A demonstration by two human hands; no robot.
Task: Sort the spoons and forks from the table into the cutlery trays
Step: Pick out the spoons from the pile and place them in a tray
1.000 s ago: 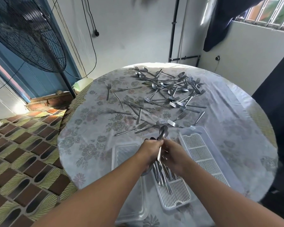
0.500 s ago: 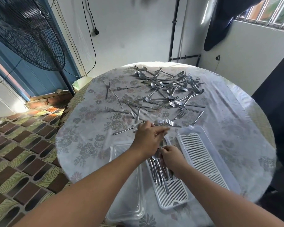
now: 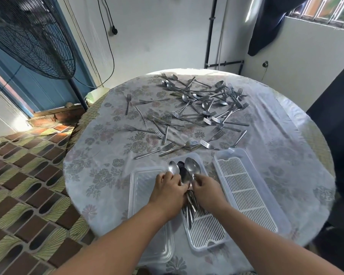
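Steel everywhere on this round table (image 3: 99,161) with its flowered cloth: a loose heap of forks and spoons (image 3: 199,108) sprawls from the centre out toward twelve o'clock, handles crossing, with single forks trailing off toward ten. Down at six o'clock, both hands work over the middle tray (image 3: 207,231), a clear one with a white slatted insert. Left hand (image 3: 170,192) has its fingers curled down onto the bundle of spoons in tray (image 3: 189,207), and a spoon bowl (image 3: 173,168) pokes out just above its knuckles. Right hand (image 3: 208,190) pinches the neck of a larger spoon (image 3: 193,168), bowl pointing to twelve o'clock, lifted a touch over the tray's far end. The two hands sit almost touching, spoon handles running between them toward six. At three o'clock of them lies the right tray (image 3: 246,195), its white grid showing bare. At nine o'clock of them sits a clear plastic tray (image 3: 143,195), partly under the left forearm. Off the table at ten o'clock stands a black fan (image 3: 28,34) by a blue door (image 3: 34,86), patterned floor tiles (image 3: 18,195) below.
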